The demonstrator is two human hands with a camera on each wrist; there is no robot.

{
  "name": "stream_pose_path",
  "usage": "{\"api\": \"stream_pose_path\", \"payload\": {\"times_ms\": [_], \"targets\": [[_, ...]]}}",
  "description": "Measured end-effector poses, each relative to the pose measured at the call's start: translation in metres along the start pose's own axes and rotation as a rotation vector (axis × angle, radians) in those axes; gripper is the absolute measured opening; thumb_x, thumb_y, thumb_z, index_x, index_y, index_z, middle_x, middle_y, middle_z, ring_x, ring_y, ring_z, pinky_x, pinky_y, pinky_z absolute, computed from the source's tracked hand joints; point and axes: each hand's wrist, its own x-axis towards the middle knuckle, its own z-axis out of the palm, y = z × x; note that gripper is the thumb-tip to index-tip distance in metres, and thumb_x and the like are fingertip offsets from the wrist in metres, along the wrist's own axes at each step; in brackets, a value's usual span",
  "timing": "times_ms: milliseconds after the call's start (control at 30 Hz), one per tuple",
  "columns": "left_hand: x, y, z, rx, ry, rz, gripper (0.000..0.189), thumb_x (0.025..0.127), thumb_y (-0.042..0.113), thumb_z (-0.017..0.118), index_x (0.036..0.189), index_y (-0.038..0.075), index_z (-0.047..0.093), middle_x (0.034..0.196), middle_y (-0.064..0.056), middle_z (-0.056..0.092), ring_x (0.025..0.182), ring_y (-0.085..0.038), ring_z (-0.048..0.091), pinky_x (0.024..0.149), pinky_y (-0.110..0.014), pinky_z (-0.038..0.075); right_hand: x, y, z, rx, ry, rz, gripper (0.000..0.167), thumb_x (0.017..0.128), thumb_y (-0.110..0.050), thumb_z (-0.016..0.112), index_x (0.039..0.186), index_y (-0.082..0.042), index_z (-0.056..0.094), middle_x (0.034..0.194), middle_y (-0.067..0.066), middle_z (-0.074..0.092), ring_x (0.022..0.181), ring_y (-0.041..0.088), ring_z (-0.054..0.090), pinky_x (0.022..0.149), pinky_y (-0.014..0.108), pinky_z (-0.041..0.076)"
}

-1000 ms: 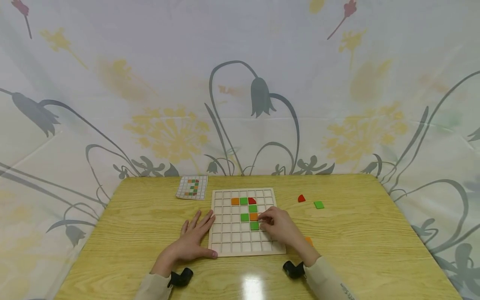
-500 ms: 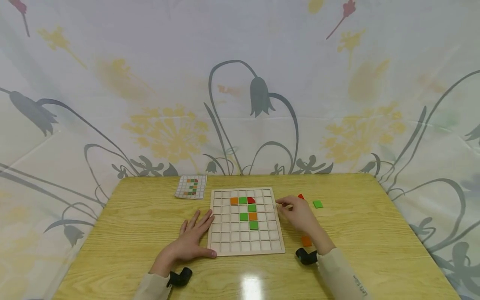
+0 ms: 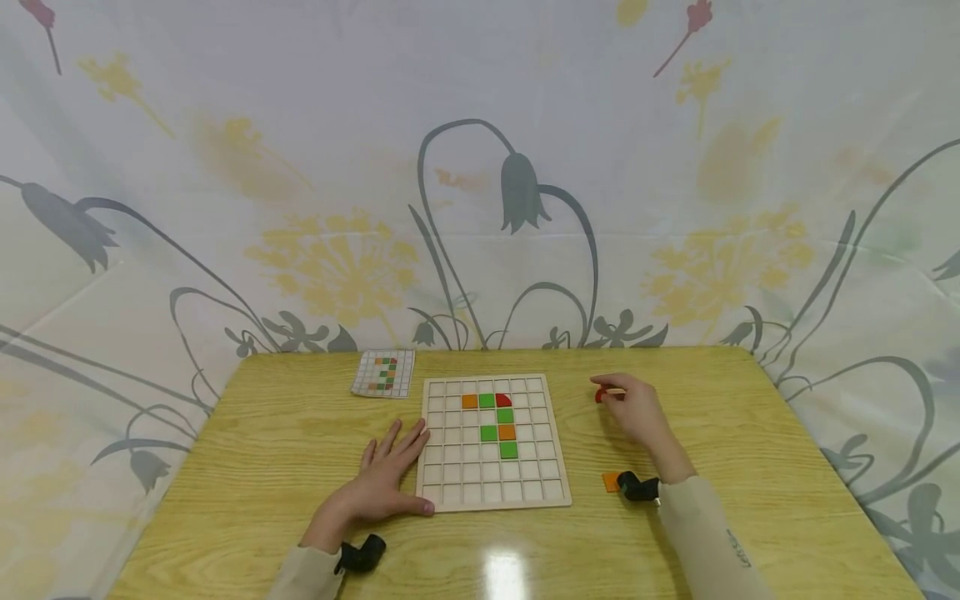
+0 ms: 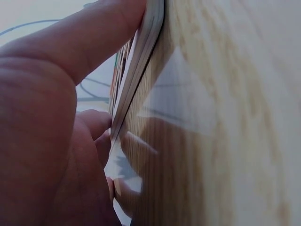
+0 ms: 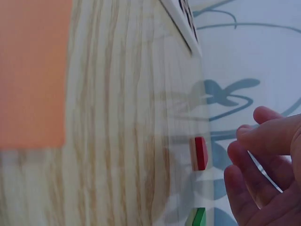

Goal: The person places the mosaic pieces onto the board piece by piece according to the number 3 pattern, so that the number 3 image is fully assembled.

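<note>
My left hand [image 3: 384, 482] lies with spread fingers along the left side of a wooden grid board [image 3: 452, 492], fingertips and thumb at its edge. In the left wrist view, the thumb [image 4: 103, 33] rests against the board's edge. Right of the board, my right hand [image 3: 636, 417] hovers over a red quarter-round tile [image 3: 599, 397], its fingers loosely bent. The right wrist view shows this tile [image 5: 200, 153] lying on the table, apart from the fingertips [image 5: 244, 134]. On the board, green tiles [image 3: 489, 433], orange tiles [image 3: 507, 432] and a red quarter-round one [image 3: 503, 401] fill several cells.
A paper pattern card [image 3: 384, 374] lies behind the board on the left. An orange tile [image 3: 611, 482] sits near the right wrist's camera [image 3: 637, 486]. Beside the red tile, a green tile [image 5: 199, 217] shows in the right wrist view. A flowered cloth [image 3: 480, 208] hangs behind the table.
The right hand has moved away from the board, rightward and back, to the loose red tile. It now hides the loose green tile in the head view. The left hand stays put.
</note>
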Motion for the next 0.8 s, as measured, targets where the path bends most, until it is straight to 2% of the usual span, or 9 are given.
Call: {"api": "stream_pose_path", "payload": {"times_ms": [133,233,300,400,467,600,800], "targets": [[0.000,0.000,0.000,0.007,0.003,0.001,0.106,0.082,0.053,0.076,0.160,0.008,0.019,0.167,-0.006,0.005,0.150,-0.037,-0.012,0.110,-0.068,-0.009,0.003,0.004,-0.002,-0.030,-0.028,0.041,0.037,0.094,0.009,0.051,0.128,0.002,0.065,0.130,0.028,0.058,0.107,0.048,0.062,0.055,0.028,0.046],[0.000,0.000,0.000,0.005,0.002,-0.002,0.106,0.082,0.053,0.076,0.160,0.008,0.019,0.167,-0.005,0.004,0.150,-0.037,-0.012,0.110,-0.068,-0.009,0.005,0.007,-0.002,-0.064,-0.052,0.051,0.039,0.094,0.010,0.049,0.129,0.003,0.064,0.126,0.028,0.061,0.102,0.046,0.063,0.053,0.028,0.040],[0.000,0.000,0.000,0.002,0.000,-0.004,0.106,0.082,0.053,0.076,0.160,0.008,0.019,0.167,-0.005,0.004,0.150,-0.037,-0.012,0.110,-0.068,-0.009,0.007,0.008,-0.002,-0.086,-0.064,0.048,0.040,0.094,0.010,0.048,0.129,0.003,0.064,0.118,0.025,0.066,0.100,0.043,0.064,0.055,0.030,0.040],[0.000,0.000,0.000,-0.001,0.000,-0.004,0.106,0.082,0.053,0.076,0.160,0.008,0.020,0.167,-0.005,0.005,0.150,-0.037,-0.012,0.110,-0.068,-0.009,0.009,0.010,-0.001,-0.120,-0.076,0.021,0.039,0.091,0.013,0.049,0.126,0.006,0.065,0.102,0.017,0.071,0.099,0.038,0.065,0.069,0.037,0.048],[0.000,0.001,0.000,-0.001,-0.001,-0.005,0.106,0.082,0.053,0.076,0.160,0.008,0.020,0.167,-0.005,0.005,0.150,-0.037,-0.012,0.110,-0.068,-0.009,0.010,0.011,0.000,-0.144,-0.083,0.003,0.038,0.089,0.014,0.050,0.123,0.007,0.066,0.098,0.015,0.072,0.096,0.036,0.066,0.076,0.043,0.052],[-0.001,0.001,0.000,-0.001,0.002,-0.004,0.106,0.082,0.053,0.076,0.160,0.008,0.020,0.167,-0.006,0.005,0.150,-0.037,-0.011,0.110,-0.067,-0.009,0.010,0.012,0.001,-0.176,-0.097,-0.016,0.033,0.088,0.014,0.055,0.118,0.008,0.068,0.103,0.018,0.072,0.098,0.037,0.066,0.085,0.051,0.053],[0.000,0.000,0.000,-0.001,0.008,-0.003,0.106,0.082,0.053,0.076,0.160,0.008,0.020,0.167,-0.006,0.005,0.150,-0.037,-0.011,0.111,-0.067,-0.009,0.011,0.010,0.000,-0.190,-0.114,0.007,0.029,0.087,0.009,0.065,0.116,0.007,0.070,0.113,0.022,0.069,0.104,0.039,0.065,0.088,0.050,0.052]]}}
